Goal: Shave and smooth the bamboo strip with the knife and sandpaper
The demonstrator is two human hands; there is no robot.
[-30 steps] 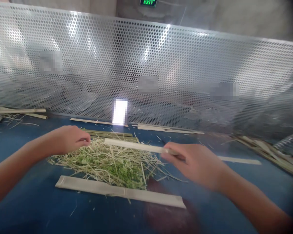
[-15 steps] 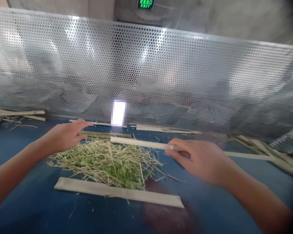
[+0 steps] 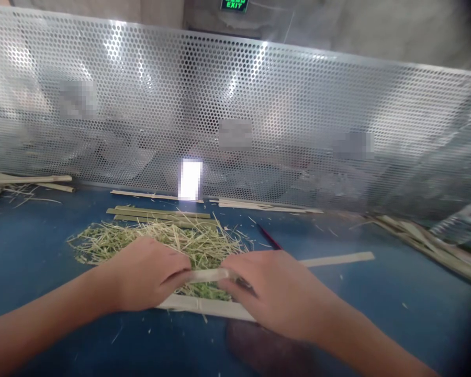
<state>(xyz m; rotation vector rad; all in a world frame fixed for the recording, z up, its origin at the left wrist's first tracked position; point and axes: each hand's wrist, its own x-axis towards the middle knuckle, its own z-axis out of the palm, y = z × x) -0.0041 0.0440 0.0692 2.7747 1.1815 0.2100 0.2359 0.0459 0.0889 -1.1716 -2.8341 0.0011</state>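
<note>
Both hands grip one pale bamboo strip (image 3: 207, 275) above a pile of shavings. My left hand (image 3: 149, 272) is closed around its left end. My right hand (image 3: 267, 283) is closed on it a short way along, and the strip's other end sticks out past that hand to the right. Beneath them spreads a heap of green and straw-coloured shavings (image 3: 160, 230), partly covered by my hands. A wider bamboo piece (image 3: 204, 306) lies in front of the heap, its two ends hidden behind my hands and wrists.
Several green bamboo strips (image 3: 160, 213) lie behind the heap, with a dark red slender stick (image 3: 267, 235) to their right. More bamboo rests at the far left (image 3: 27, 179) and right (image 3: 427, 243). A perforated metal screen (image 3: 290, 120) stands along the back of the blue table (image 3: 82, 335).
My left hand has moved right and nearer, and has taken hold of the strip. My right hand has brought it nearer and left, over the shavings. The dark red stick now shows.
</note>
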